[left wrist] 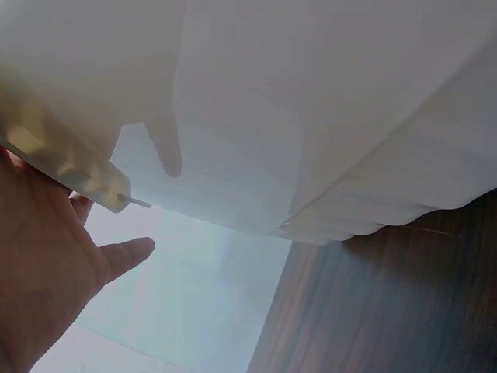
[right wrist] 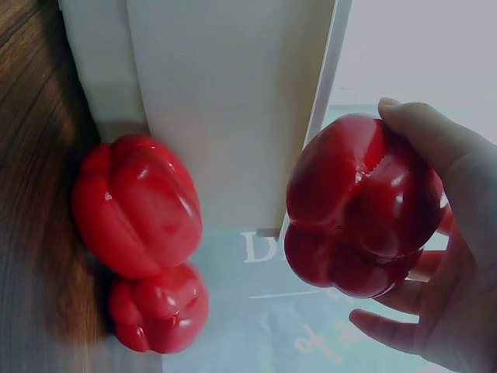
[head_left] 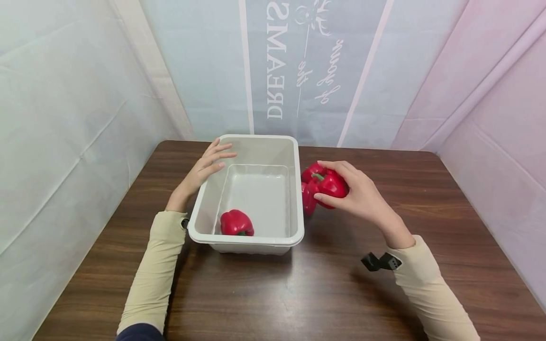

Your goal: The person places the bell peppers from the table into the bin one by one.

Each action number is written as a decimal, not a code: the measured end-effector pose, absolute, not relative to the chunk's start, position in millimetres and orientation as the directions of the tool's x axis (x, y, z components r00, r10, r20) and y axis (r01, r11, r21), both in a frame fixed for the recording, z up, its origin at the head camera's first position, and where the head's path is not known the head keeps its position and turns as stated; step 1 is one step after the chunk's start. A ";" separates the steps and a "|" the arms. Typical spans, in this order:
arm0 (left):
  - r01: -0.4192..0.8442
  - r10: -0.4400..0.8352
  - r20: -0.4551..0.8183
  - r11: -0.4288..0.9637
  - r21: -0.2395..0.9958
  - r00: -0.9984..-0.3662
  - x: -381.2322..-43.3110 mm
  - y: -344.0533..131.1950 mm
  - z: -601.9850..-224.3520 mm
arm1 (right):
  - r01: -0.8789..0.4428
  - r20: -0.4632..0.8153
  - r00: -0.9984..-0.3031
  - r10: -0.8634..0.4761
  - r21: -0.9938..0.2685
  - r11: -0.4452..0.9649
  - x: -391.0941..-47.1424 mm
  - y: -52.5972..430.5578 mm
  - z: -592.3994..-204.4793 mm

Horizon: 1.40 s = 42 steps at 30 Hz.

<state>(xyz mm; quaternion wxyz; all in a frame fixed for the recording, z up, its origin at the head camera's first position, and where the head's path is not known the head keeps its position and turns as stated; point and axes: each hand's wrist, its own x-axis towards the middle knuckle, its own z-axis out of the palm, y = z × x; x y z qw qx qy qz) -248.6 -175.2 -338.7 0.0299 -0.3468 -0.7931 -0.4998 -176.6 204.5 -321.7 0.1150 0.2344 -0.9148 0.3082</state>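
Observation:
My right hand (head_left: 362, 194) grips a red bell pepper (head_left: 333, 184) with a green stem, raised beside the right wall of a white plastic bin (head_left: 297, 199). In the right wrist view this bell pepper (right wrist: 361, 206) sits between thumb and fingers, above the table. Two more red bell peppers (right wrist: 138, 206) stand on the table against the bin's outer right side, partly hidden behind the held one in the head view. Inside the bin, a red bell pepper (head_left: 236, 222) lies in the near left corner. My left hand (head_left: 200, 173), fingers spread and straight, rests at the bin's left rim.
The bin stands on a dark wooden table (head_left: 341, 293). Behind the table hangs a pale blue cloth (head_left: 204, 71) with white lettering, and light cloth walls (head_left: 64, 118) close in both sides. A black wrist camera (head_left: 381, 261) sticks out from the right sleeve.

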 end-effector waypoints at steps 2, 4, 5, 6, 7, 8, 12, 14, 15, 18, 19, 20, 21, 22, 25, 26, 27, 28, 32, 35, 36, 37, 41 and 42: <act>0.581 0.519 0.396 0.258 0.772 -0.757 -248.8 -175.5 -339.2 | -0.500 0.354 -0.864 -0.359 -0.513 0.698 -177.1 203.6 -320.7; 0.579 0.517 0.396 0.257 0.774 -0.759 -249.6 -175.9 -340.2 | -0.503 0.356 -0.862 -0.361 -0.512 0.696 -177.6 202.8 -319.7; 0.578 0.517 0.396 0.256 0.775 -0.759 -250.1 -176.1 -340.8 | -0.505 0.357 -0.861 -0.363 -0.512 0.695 -177.8 202.4 -319.1; 0.578 0.517 0.396 0.254 0.776 -0.759 -250.8 -176.4 -341.6 | -0.507 0.358 -0.860 -0.364 -0.512 0.694 -178.0 201.9 -318.4; 0.576 0.516 0.395 0.251 0.778 -0.760 -251.4 -176.5 -342.3 | -0.508 0.359 -0.859 -0.365 -0.512 0.692 -178.1 201.5 -317.8; 0.574 0.515 0.395 0.250 0.780 -0.761 -252.1 -176.7 -343.0 | -0.509 0.359 -0.858 -0.366 -0.512 0.692 -178.3 201.0 -317.1; 0.575 0.516 0.400 0.240 0.782 -0.758 -254.6 -177.3 -345.4 | -0.512 0.361 -0.857 -0.367 -0.518 0.685 -179.6 199.3 -314.5; 0.578 0.516 0.402 0.239 0.780 -0.756 -255.3 -177.4 -345.8 | -0.514 0.365 -0.856 -0.367 -0.523 0.679 -180.4 198.4 -313.1; 0.581 0.516 0.406 0.237 0.779 -0.755 -255.5 -177.5 -345.9 | -0.517 0.369 -0.854 -0.367 -0.523 0.678 -180.9 197.9 -312.3; 0.594 0.518 0.417 0.236 0.769 -0.747 -255.8 -177.4 -345.9 | -0.525 0.382 -0.849 -0.366 -0.515 0.678 -182.2 196.4 -309.6; 0.599 0.519 0.422 0.235 0.766 -0.744 -255.8 -177.3 -345.8 | -0.527 0.386 -0.847 -0.366 -0.511 0.679 -182.7 195.9 -308.8; 0.602 0.519 0.426 0.234 0.763 -0.741 -255.6 -177.1 -345.6 | -0.530 0.390 -0.844 -0.367 -0.508 0.679 -183.2 195.3 -308.0; 0.604 0.519 0.428 0.233 0.762 -0.740 -255.5 -176.9 -345.5 | -0.533 0.393 -0.842 -0.369 -0.504 0.679 -183.9 194.9 -307.4; 0.605 0.519 0.429 0.233 0.761 -0.739 -255.3 -176.8 -345.4 | -0.535 0.396 -0.841 -0.369 -0.504 0.678 -184.5 194.4 -306.8; 0.599 0.518 0.425 0.230 0.767 -0.743 -254.5 -176.4 -345.0 | -0.541 0.401 -0.837 -0.372 -0.508 0.670 -186.1 192.8 -305.5; 0.599 0.518 0.425 0.229 0.768 -0.743 -254.3 -176.2 -344.9 | -0.545 0.404 -0.835 -0.374 -0.510 0.666 -186.6 192.1 -305.1; 0.599 0.518 0.425 0.228 0.768 -0.742 -254.3 -176.2 -344.8 | -0.548 0.407 -0.833 -0.375 -0.512 0.662 -187.0 191.5 -304.9; 0.600 0.519 0.426 0.229 0.767 -0.742 -254.3 -176.1 -344.5 | -0.549 0.409 -0.832 -0.375 -0.513 0.660 -187.1 190.9 -304.4; 0.613 0.523 0.436 0.227 0.757 -0.732 -254.6 -175.7 -343.5 | -0.560 0.426 -0.824 -0.373 -0.515 0.649 -187.8 187.6 -303.1; 0.615 0.522 0.440 0.224 0.756 -0.731 -254.4 -175.8 -343.5 | -0.567 0.434 -0.820 -0.374 -0.522 0.637 -188.9 184.4 -302.0; 0.613 0.521 0.439 0.223 0.758 -0.732 -254.4 -175.9 -343.7 | -0.567 0.433 -0.820 -0.374 -0.525 0.635 -189.4 183.3 -301.7; 0.611 0.520 0.438 0.222 0.760 -0.733 -254.1 -175.9 -343.7 | -0.568 0.434 -0.819 -0.375 -0.524 0.634 -189.9 182.3 -301.5; 0.592 0.514 0.421 0.228 0.773 -0.748 -253.3 -175.7 -344.1 | -0.568 0.435 -0.819 -0.374 -0.522 0.636 -192.0 178.5 -301.6; 0.588 0.513 0.417 0.230 0.776 -0.750 -253.1 -175.5 -344.3 | -0.568 0.435 -0.819 -0.373 -0.522 0.637 -192.5 177.6 -301.8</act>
